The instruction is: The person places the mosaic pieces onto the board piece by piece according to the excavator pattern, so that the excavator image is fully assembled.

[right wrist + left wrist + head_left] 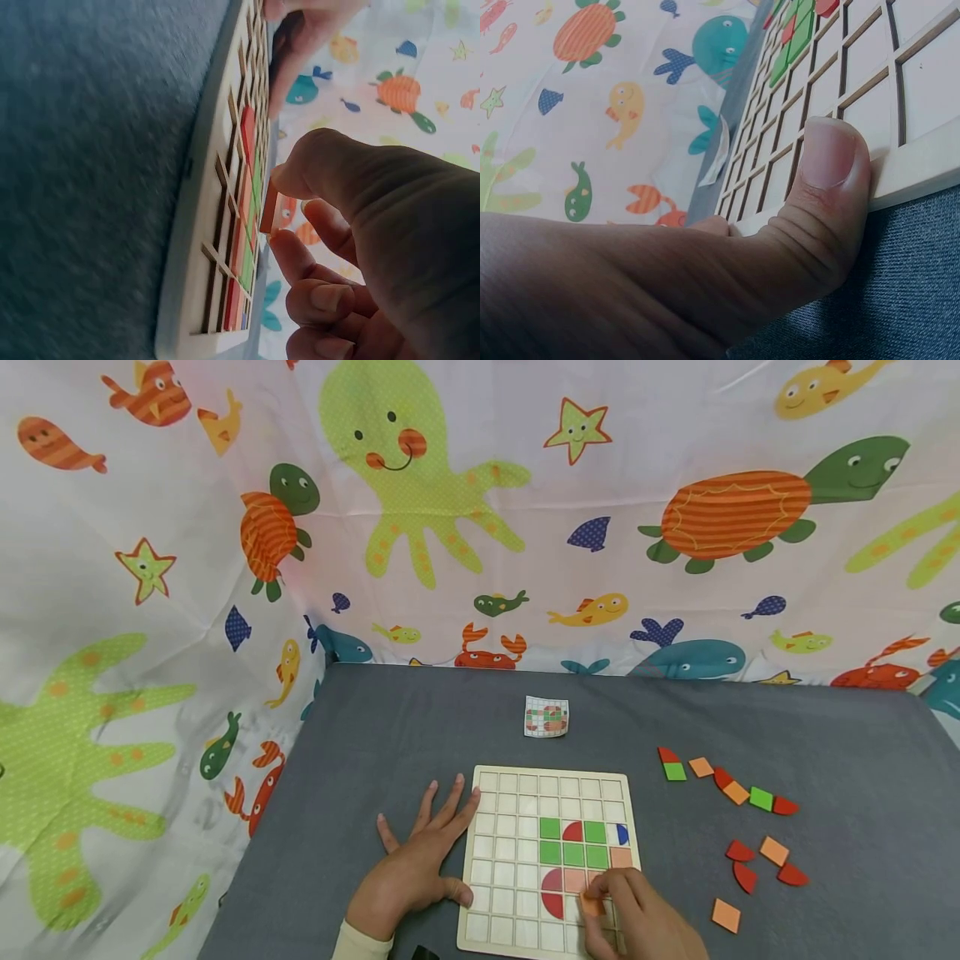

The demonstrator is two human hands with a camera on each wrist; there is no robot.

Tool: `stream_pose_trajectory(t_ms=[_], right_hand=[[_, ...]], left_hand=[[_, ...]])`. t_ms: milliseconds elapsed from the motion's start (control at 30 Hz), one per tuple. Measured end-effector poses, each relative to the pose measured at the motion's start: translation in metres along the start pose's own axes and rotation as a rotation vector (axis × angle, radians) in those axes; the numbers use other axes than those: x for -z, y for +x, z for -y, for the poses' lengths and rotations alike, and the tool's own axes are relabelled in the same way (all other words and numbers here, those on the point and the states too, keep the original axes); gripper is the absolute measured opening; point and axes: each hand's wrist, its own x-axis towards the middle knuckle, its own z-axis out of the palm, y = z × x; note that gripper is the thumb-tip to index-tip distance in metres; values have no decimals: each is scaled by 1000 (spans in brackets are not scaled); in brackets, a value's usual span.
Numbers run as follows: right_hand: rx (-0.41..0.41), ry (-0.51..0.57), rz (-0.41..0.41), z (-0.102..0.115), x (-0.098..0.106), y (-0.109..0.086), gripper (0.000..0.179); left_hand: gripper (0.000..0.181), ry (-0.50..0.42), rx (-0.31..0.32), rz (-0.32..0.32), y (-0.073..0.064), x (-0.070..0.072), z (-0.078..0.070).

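A wooden grid board (506, 827) lies on the grey cloth, with green and pink squares and red and blue curved pieces in some cells. My left hand (420, 868) is spread at its left side; in the left wrist view the thumb (829, 161) presses on the board's rim. Over the lower right part of the board, my right hand (648, 918) pinches an orange square tile (592, 906). The right wrist view has that tile (271, 214) between thumb and fingertip, raised over the grid. The right hand hides the cells beneath it.
To the right of the board lie loose tiles: orange squares (726, 915), green squares (761, 799) and red quarter-circle pieces (745, 877). A small printed pattern card (547, 717) lies behind the board. A curtain with sea animals (480, 543) hangs along the back and left.
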Motion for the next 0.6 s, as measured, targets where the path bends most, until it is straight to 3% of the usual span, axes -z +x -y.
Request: stream_pose_trajectory(t_ms=[267,600], right_hand=[[79,22,-43,-2,-15,-4,38],[78,-14,-27,2,-18,-7,41]], left_hand=[[135,0,1,-4,2,-5,8],[132,-9,40,24,-3,5,-7]])
